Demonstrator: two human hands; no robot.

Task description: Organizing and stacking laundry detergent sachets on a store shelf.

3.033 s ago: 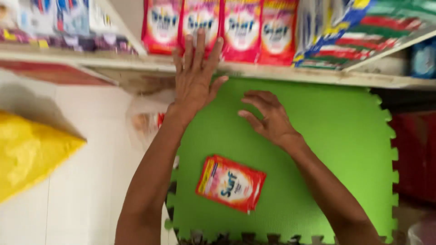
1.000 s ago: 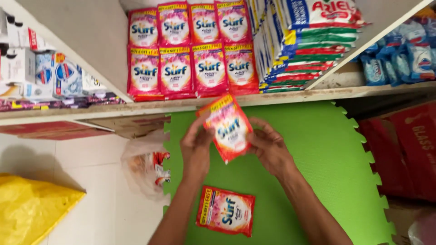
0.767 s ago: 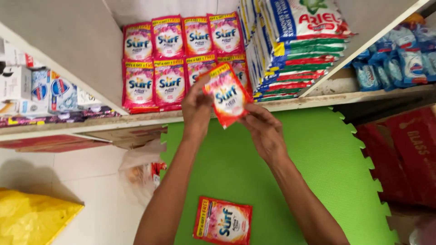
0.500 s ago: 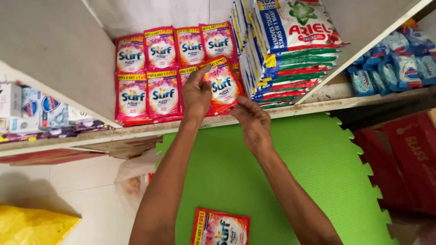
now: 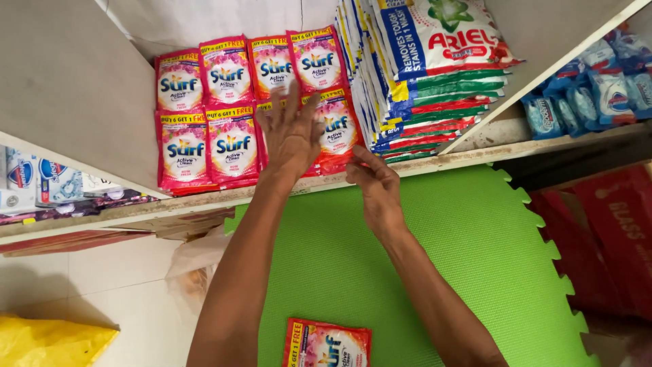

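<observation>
My left hand (image 5: 292, 132) lies flat with fingers spread on a pink and red detergent sachet (image 5: 339, 129) in the lower row on the shelf. My right hand (image 5: 373, 187) hovers at the shelf edge just below that sachet's bottom corner, fingers loosely bent and holding nothing. Two rows of the same pink sachets (image 5: 224, 71) stand against the shelf's back. One more sachet (image 5: 326, 343) rests on the green foam mat (image 5: 462, 258) near the bottom of the view.
A tall stack of white, green and blue detergent bags (image 5: 435, 75) sits right of the sachets. Blue packets (image 5: 598, 88) fill the far-right compartment, soap boxes (image 5: 41, 180) the left one. A red carton (image 5: 604, 238), a yellow bag (image 5: 47, 343) and a clear plastic bag (image 5: 193, 265) lie below.
Both hands lifted a sachet from over the mat up to the shelf and set it in the lower row. The left hand now presses it flat; the right hand has let go.
</observation>
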